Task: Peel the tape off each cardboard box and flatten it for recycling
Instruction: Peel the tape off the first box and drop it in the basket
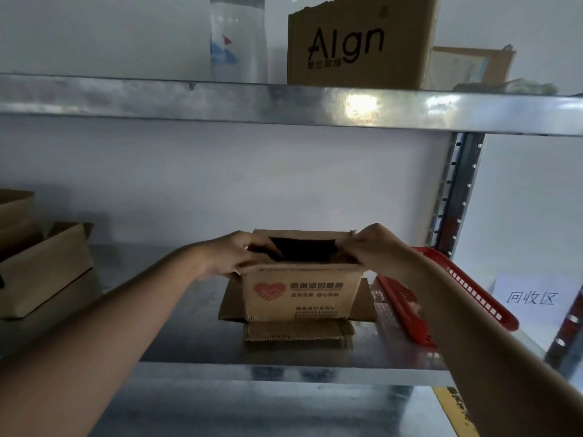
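Box | btwn hands | left hand + right hand grip top edges

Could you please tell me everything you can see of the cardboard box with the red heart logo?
The box is small, brown corrugated cardboard, printed on its front with a red heart-and-handshake logo and dark text. It stands upright on the metal shelf, its top open and dark inside, bottom flaps splayed flat around its base. The left hand and right hand grip its top edges. A red basket lies just right of it.
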`<state>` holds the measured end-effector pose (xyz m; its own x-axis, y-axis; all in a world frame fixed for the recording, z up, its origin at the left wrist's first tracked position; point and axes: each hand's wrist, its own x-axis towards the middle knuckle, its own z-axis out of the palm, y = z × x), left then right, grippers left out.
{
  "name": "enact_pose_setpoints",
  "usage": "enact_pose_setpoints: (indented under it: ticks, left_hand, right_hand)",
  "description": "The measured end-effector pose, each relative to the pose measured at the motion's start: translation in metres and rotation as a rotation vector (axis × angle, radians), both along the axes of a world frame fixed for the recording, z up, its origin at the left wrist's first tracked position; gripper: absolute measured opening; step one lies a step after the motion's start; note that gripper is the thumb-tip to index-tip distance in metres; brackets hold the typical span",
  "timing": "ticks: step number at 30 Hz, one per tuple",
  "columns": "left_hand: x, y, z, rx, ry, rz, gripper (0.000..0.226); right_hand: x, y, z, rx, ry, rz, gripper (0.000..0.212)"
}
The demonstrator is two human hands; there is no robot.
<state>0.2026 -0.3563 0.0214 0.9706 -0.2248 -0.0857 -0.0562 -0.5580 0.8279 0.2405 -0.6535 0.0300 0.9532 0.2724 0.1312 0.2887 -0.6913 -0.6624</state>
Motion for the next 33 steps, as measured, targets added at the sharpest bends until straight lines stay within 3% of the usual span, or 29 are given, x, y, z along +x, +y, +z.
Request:
enact_pose_setpoints:
  ticks: [2, 5, 8, 10, 13, 16, 20, 23, 26, 28, 30, 33]
  left_hand:
    - [-0.002, -0.005, 0.004, 0.111, -0.003, -0.061, 0.036]
    - [0.002, -0.010, 0.003, 0.376, -0.126, -0.084, 0.057]
    - [-0.001, -0.014, -0.003, 0.525, -0.231, -0.028, 0.056]
    - [-0.005, -0.015, -0.007, 0.503, -0.320, -0.029, 0.049]
    - [-0.007, -0.008, -0.010, 0.416, -0.424, -0.071, 0.046]
    - [-0.016, 0.004, -0.006, 0.086, -0.317, -0.086, 0.050]
    - [-0.024, 0.021, -0.009, -0.325, -0.189, -0.117, 0.087]
    - [-0.027, 0.019, -0.012, -0.287, -0.131, -0.205, 0.103]
    - [-0.029, 0.013, -0.015, -0.070, -0.243, -0.241, 0.119]
    - [-0.029, 0.009, -0.017, 0.014, -0.311, -0.236, 0.125]
    - [-0.031, 0.005, -0.020, -0.009, -0.347, -0.211, 0.133]
    - [-0.032, 0.009, -0.028, -0.194, -0.297, -0.202, 0.141]
  right_hand:
    - [-0.001, -0.001, 0.004, -0.192, -0.039, 0.120, 0.009]
    - [-0.008, 0.001, 0.009, -0.260, -0.061, 0.171, 0.053]
    - [-0.012, 0.011, 0.002, -0.362, -0.101, 0.055, 0.077]
    - [-0.014, 0.019, -0.006, -0.393, -0.150, -0.056, 0.079]
    - [-0.017, 0.025, -0.009, -0.396, -0.250, -0.145, 0.057]
    - [-0.019, 0.024, -0.004, -0.236, -0.249, -0.172, 0.053]
    - [-0.015, 0.020, -0.001, -0.079, -0.205, -0.286, 0.062]
    - [-0.009, 0.021, -0.005, 0.028, -0.157, -0.379, 0.051]
    - [-0.005, 0.020, -0.010, 0.132, -0.162, -0.494, 0.036]
    - [0.000, 0.019, -0.010, 0.224, -0.120, -0.577, 0.038]
    - [0.005, 0.016, -0.010, 0.305, -0.071, -0.643, 0.043]
    - [0.012, 0.011, -0.010, 0.360, -0.014, -0.695, 0.046]
